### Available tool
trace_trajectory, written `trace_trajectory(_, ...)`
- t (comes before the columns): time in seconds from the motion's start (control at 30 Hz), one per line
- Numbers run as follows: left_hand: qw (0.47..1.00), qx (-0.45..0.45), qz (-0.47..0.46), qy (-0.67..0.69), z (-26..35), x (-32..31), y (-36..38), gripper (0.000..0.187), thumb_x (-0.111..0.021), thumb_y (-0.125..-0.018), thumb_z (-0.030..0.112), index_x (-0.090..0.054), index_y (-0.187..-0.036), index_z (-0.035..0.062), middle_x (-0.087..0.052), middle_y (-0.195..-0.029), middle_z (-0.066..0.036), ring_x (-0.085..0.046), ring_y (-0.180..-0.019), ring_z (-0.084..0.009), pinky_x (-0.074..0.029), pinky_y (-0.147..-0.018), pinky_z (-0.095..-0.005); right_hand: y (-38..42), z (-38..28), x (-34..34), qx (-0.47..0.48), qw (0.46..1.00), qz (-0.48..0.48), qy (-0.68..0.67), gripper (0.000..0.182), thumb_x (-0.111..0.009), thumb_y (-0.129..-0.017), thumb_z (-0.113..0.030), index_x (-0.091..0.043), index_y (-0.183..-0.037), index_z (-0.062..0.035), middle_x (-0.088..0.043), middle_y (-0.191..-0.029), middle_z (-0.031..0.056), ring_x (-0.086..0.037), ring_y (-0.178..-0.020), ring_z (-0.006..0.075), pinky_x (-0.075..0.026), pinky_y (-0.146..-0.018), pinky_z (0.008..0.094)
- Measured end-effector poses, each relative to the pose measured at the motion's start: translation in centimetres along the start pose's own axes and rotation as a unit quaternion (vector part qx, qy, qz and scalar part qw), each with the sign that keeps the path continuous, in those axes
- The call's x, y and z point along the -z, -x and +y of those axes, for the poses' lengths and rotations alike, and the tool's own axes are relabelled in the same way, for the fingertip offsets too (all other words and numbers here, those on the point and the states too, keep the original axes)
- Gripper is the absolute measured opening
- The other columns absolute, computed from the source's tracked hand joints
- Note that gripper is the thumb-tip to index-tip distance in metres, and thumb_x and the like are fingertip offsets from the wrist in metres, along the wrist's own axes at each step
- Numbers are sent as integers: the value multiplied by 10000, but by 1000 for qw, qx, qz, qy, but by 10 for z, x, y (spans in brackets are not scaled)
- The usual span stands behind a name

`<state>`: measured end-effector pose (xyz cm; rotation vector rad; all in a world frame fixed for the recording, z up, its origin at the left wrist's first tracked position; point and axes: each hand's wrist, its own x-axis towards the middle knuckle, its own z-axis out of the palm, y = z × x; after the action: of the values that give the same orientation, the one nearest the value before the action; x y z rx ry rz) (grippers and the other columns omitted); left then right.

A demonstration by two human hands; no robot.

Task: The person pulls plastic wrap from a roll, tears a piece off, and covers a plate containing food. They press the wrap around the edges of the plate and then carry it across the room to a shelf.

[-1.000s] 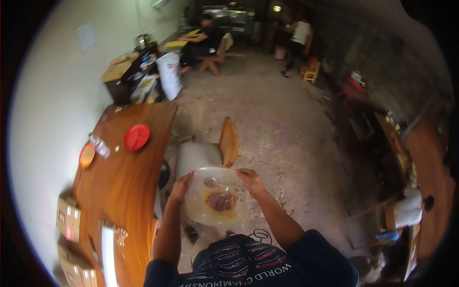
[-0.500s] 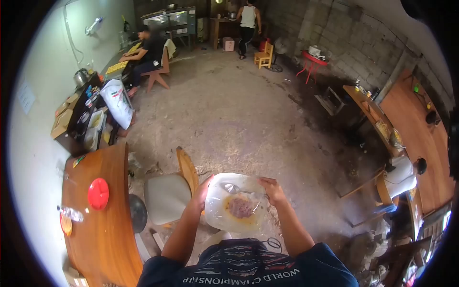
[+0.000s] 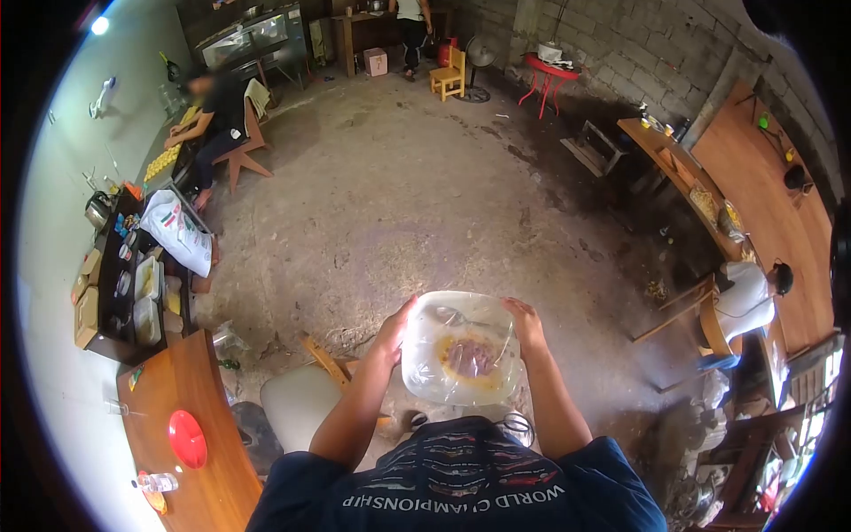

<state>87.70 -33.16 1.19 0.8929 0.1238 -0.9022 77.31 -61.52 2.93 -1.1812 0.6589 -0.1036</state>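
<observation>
Between my two hands is a translucent white plastic tub point(image 3: 418, 377), held out in front of my shirt. My left hand point(image 3: 393, 335) grips its left side and my right hand point(image 3: 525, 323) its upper right side. Inside lies a reddish-purple mashed clump point(image 3: 472, 357) with orange, oily-looking smears around it. A metal spoon point(image 3: 450, 316) leans in the far part of the tub. The fingers under the rim are partly hidden.
At the left, a wooden table point(image 3: 208, 390) bears a red plate point(image 3: 187, 439) and a bottle point(image 3: 158, 482). A chair point(image 3: 292, 403) stands beside it. A seated person point(image 3: 743, 301) is at the right tables; another sits point(image 3: 226, 120) at far left, and one stands point(image 3: 412, 35) at the back.
The view has shifted as I move forward, and the chair and left table now sit lower. My feet have come into view below the tub, which stays in both hands.
</observation>
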Motion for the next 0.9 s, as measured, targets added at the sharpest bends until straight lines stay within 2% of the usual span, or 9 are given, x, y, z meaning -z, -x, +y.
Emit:
trace_trajectory(0.07, 1000, 4, 4, 3, 14, -9, -31, 618, -552, -1101, 560, -647, -1397, 25, -744, -1271, -133, -750, -1094, -236, -617, -963, -417, -40, -10, 4, 37, 992, 48, 112, 448, -748, -961, -322, -748, -1288, -16, -722, -1298, 123, -643, -1188, 240, -517, -1009, 397)
trace_trajectory(0.17, 1000, -10, 16, 9, 33, -27, -87, 613, -544, -1106, 554, -643, -1401, 26, -742, -1273, -136, -749, -1095, -245, -613, -968, -419, -105, -34, 11, 7, 999, 5, 37, 477, -753, -951, -356, -749, -1292, -23, -722, -1311, 114, -608, -1259, 244, -464, -1084, 393)
trace_trajectory(0.37, 996, -35, 81, -20, 86, -77, -216, 572, -530, -1123, 520, -676, -1356, 19, -757, -1210, -133, -747, -1079, -249, -606, -943, -426, -257, -96, 43, 12, 999, -39, 32, 479, -761, -953, -363, -751, -1296, -29, -724, -1311, 106, -622, -1232, 237, -478, -1054, 362)
trace_trajectory(0.47, 988, -36, 137, -53, 114, -123, -272, 577, -515, -1130, 503, -662, -1386, 8, -742, -1275, -148, -733, -1117, -259, -585, -991, -421, -328, -141, 61, 6, 998, -45, 46, 463, -764, -957, -344, -750, -1296, -28, -729, -1308, 102, -628, -1227, 225, -485, -1045, 352)
trace_trajectory(0.53, 992, -50, 118, -17, 120, -130, -304, 569, -495, -1136, 506, -679, -1349, 12, -763, -1192, -133, -751, -1061, -255, -604, -948, -437, -356, -164, 66, -6, 998, -49, 48, 456, -767, -959, -332, -749, -1298, -28, -732, -1311, 100, -626, -1238, 218, -484, -1050, 347)
trace_trajectory(0.63, 992, -9, 90, 92, 140, -154, -339, 567, -469, -1143, 500, -669, -1364, 17, -759, -1215, -138, -755, -1059, -268, -607, -961, -446, -390, -198, 70, 6, 997, -61, 53, 444, -782, -956, -321, -758, -1288, -28, -748, -1287, 94, -634, -1228, 204, -483, -1053, 341)
trace_trajectory(0.77, 993, -37, 81, 74, 157, -169, -379, 571, -419, -1158, 489, -661, -1374, 19, -750, -1247, -143, -756, -1065, -276, -607, -974, -458, -438, -224, 78, 15, 997, -52, 49, 460, -798, -948, -330, -766, -1275, -8, -762, -1257, 103, -649, -1200, 201, -470, -1068, 328)
trace_trajectory(0.83, 994, -44, 89, 39, 167, -179, -400, 500, -444, -1160, 409, -655, -1378, 12, -750, -1251, -132, -754, -1074, -257, -615, -954, -443, -458, -240, 80, 16, 997, -58, 48, 463, -801, -946, -330, -768, -1270, -1, -766, -1247, 106, -654, -1189, 200, -466, -1072, 324)
trace_trajectory(0.9, 992, -67, 102, 3, 174, -188, -424, 452, -469, -1149, 348, -663, -1367, 4, -758, -1228, -132, -759, -1053, -247, -622, -933, -430, -470, -260, 79, 27, 998, -42, 45, 499, -813, -939, -287, -711, -1300, 42, -729, -1262, 138, -665, -1192, 231, -518, -1053, 353)
